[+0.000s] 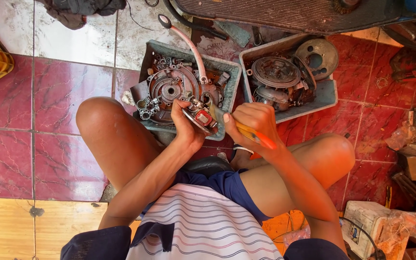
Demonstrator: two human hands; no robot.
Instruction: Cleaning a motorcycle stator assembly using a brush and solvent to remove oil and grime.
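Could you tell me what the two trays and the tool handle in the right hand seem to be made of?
Both trays look like moulded plastic: dull grey-green, grimy, with thick rounded rims. The tool handle in the right hand looks like glossy yellow-and-orange plastic or rubber; the picture leaves that open.

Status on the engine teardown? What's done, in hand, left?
Done: parts are stripped out and sorted into two trays, including a round cover. In hand: left hand holds a round plate; right hand works it with an orange-handled tool. Left: everything in the trays remains loose, unassembled.
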